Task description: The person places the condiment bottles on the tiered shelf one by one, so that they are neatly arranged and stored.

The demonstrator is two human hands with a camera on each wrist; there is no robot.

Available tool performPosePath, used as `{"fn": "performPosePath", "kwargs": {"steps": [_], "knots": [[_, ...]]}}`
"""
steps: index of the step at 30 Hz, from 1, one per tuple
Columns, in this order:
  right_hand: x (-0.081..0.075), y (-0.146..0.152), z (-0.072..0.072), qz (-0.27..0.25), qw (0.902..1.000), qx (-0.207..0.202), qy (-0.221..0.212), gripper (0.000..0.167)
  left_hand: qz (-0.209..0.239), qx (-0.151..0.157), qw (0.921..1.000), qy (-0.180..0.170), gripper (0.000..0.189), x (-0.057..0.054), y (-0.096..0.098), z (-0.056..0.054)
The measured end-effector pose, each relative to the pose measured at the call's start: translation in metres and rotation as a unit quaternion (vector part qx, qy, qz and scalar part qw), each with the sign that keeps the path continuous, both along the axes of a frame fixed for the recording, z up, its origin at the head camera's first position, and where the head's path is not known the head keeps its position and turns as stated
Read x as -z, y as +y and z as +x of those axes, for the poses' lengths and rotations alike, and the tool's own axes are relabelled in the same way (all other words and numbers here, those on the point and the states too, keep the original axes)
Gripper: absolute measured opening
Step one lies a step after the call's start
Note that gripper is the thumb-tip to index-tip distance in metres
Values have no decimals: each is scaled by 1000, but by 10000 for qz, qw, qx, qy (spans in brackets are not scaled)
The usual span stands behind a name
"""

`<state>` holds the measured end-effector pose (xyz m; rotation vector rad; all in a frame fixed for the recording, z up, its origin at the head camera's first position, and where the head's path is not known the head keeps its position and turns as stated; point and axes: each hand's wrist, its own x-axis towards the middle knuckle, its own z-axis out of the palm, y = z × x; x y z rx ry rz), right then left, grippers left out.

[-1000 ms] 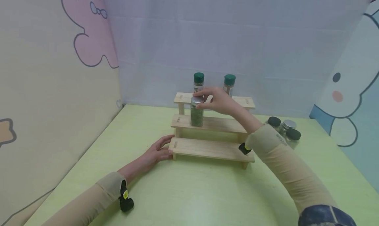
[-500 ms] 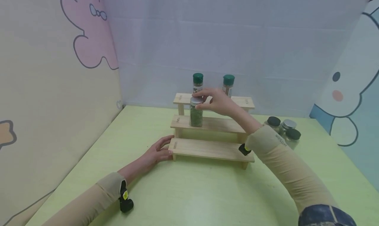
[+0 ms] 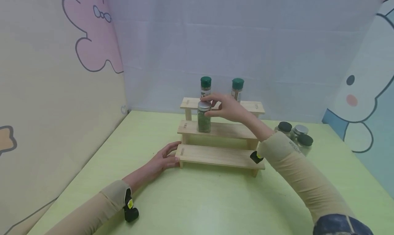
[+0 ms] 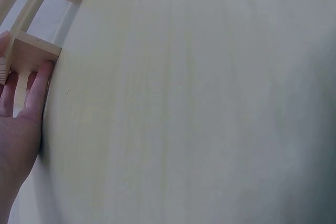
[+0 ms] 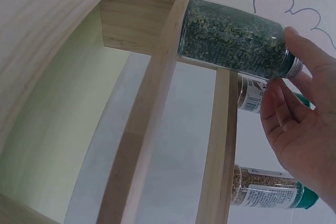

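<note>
A glass spice jar (image 3: 204,121) of green dried herbs, with a silver lid, stands upright near the left end of the middle step of a three-tier wooden rack (image 3: 221,156). My right hand (image 3: 228,108) reaches over the rack and pinches the jar near its lid. In the right wrist view, the thumb is at the jar's shoulder (image 5: 236,38) and the other fingers (image 5: 275,103) lie at the opposite side. At the left end of the lowest step, my left hand (image 3: 161,160) touches the rack with extended fingers. The left wrist view shows fingers (image 4: 38,90) against its wooden leg (image 4: 34,56).
Two green-capped spice bottles, one on the left (image 3: 206,84) and one on the right (image 3: 237,88), stand on the top step. Several lidded jars (image 3: 300,130) cluster on the table (image 3: 197,200) right of the rack, partly behind my right sleeve. A pale cloth (image 3: 246,50) hangs behind.
My right hand shifts very slightly at the jar's lid, showing a bit more of the silver. The jar stays on the middle step, and my left hand keeps its place.
</note>
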<state>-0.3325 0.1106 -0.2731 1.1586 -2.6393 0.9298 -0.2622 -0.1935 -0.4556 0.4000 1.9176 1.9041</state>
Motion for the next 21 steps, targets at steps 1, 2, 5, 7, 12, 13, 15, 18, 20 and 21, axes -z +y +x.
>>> {"fn": "performPosePath", "kwargs": {"steps": [1,2,5,7,12,13,15,18,20,21], "knots": [[0,2,0,-11,10000,-9,-18,55,13,0,10000,14,67,0,0,0],[0,4,0,-24,10000,-16,-24,57,26,2,10000,30,67,0,-1,-1],[1,14,2,-75,10000,14,-33,62,54,-25,10000,31,68,0,0,-1],[2,23,5,-121,9999,68,-19,63,42,3,10000,65,68,0,0,-1],[5,49,15,-271,9992,243,150,63,-28,-5,10000,33,68,1,1,0],[5,55,16,-303,9990,273,203,63,-41,-12,10000,23,68,1,1,1],[6,68,18,-432,9981,344,260,62,-61,-26,10000,17,68,1,2,1],[4,87,22,-554,9966,536,299,60,-74,-24,10000,25,68,0,2,0],[1,99,27,-586,9950,736,334,60,-88,-26,10000,26,68,0,2,0],[0,104,29,-569,9940,856,367,61,-102,-33,9999,23,68,0,2,0]]}}
